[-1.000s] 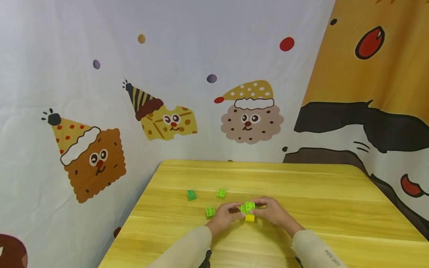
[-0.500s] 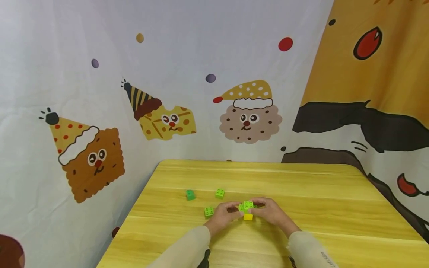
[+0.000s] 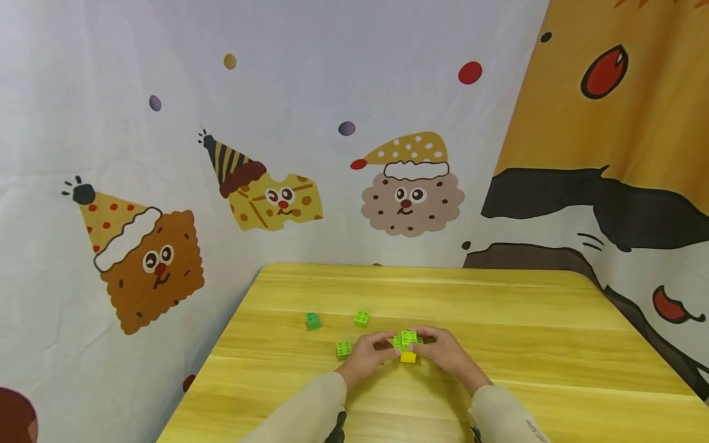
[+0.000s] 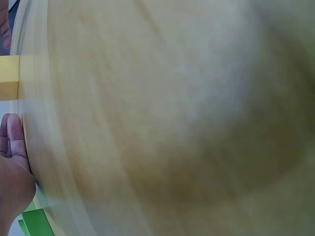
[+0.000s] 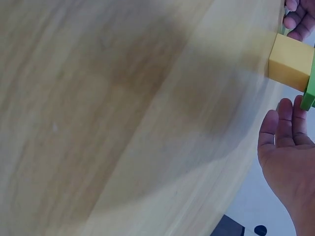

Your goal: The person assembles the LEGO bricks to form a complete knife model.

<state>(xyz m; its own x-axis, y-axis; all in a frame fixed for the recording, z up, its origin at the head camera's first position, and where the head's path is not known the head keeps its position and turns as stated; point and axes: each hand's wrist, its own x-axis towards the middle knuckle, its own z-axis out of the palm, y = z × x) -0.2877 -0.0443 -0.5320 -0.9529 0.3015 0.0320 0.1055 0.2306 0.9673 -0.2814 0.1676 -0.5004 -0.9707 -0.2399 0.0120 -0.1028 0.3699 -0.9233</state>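
Between the two hands stands a small toy brick build: a yellow brick (image 3: 408, 357) at the bottom and lime green bricks (image 3: 408, 337) above it, sticking out to the left and right. My left hand (image 3: 364, 358) pinches the build's left end between thumb and fingers. From the right, my right hand (image 3: 446, 352) grips it too, its thumb across the front just above the yellow brick. In the right wrist view the yellow brick (image 5: 289, 60) sits close over the table, with a green brick (image 5: 310, 88) by my fingertips. Fingers hide part of the build.
Loose on the wooden table (image 3: 526, 320) lie a lime green brick (image 3: 344, 349) just left of my left hand, another lime brick (image 3: 362, 319) farther back, and a darker green brick (image 3: 312, 321) at the back left. A printed cloth (image 3: 332, 74) hangs behind the table.
The head view has shifted slightly, so everything appears a little farther left. Both hands keep their hold on the brick build, and the loose bricks stay put.
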